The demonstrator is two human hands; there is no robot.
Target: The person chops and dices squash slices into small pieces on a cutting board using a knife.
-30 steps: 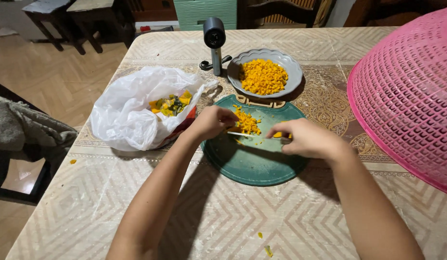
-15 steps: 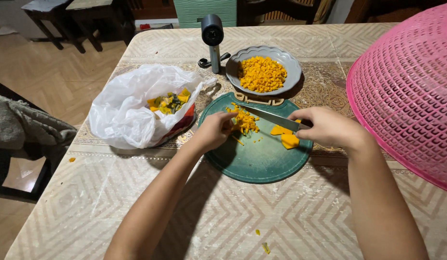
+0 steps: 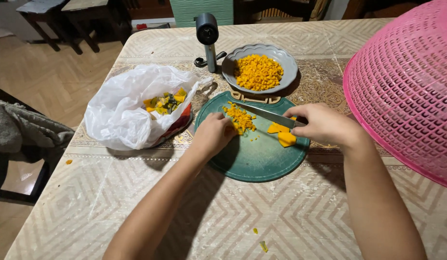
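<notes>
A round green cutting board [image 3: 255, 159] lies on the table in front of me. My right hand [image 3: 322, 124] grips a knife [image 3: 264, 114] whose blade points left over the board. Under the blade's tip is a heap of diced orange pumpkin [image 3: 240, 118]. My left hand [image 3: 213, 136] rests on the board, fingers curled against that heap. Two larger orange pieces [image 3: 282, 135] lie by my right hand. Behind the board stands a grey plate [image 3: 288, 67] filled with orange cubes [image 3: 258, 72].
A white plastic bag [image 3: 122, 113] with peel scraps lies left of the board. A big pink mesh food cover [image 3: 408, 82] fills the right side. A small grey upright device [image 3: 207, 33] stands at the back. Crumbs [image 3: 260, 239] lie near the front edge. Chairs stand left.
The knife has swung from lying low across the board to pointing left at the diced heap. My right hand moved right and back. My left hand stayed by the heap.
</notes>
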